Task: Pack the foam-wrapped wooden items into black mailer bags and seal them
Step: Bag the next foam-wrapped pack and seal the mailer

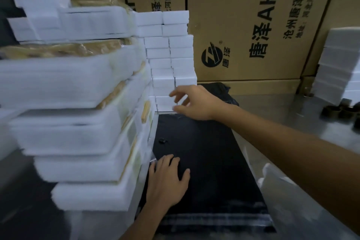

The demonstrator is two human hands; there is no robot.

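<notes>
- Nearest the camera, the left hand (168, 179) lies flat on the black mailer bag (204, 161), fingers straight and spread, pressing its left part down near the bag's left edge.
- Left of that hand, a leaning stack of foam-wrapped wooden items (78, 122) rises from the table; pale wood shows between the white foam layers, and the stack's right side stands just beside the bag's left edge.
- Behind the stack, a column of small white foam blocks (171, 58) stands against the cardboard boxes (253, 25), which carry black printed lettering.
- At the bag's far edge, the right hand (194, 103) reaches in over the bag, fingers loosely curled and apart, close to the lowest foam blocks; whether the fingertips pinch something thin and clear there I cannot tell.
- Beyond that hand, a crumpled black bag (224, 91) lies on the metal table (272, 107).
- Right of the mailer, a loose clear plastic sheet (292, 200) lies on the table.
- Far right, another pile of white foam pieces (339, 64) stands by the boxes, with dark roll cores (339, 111) near its foot.
</notes>
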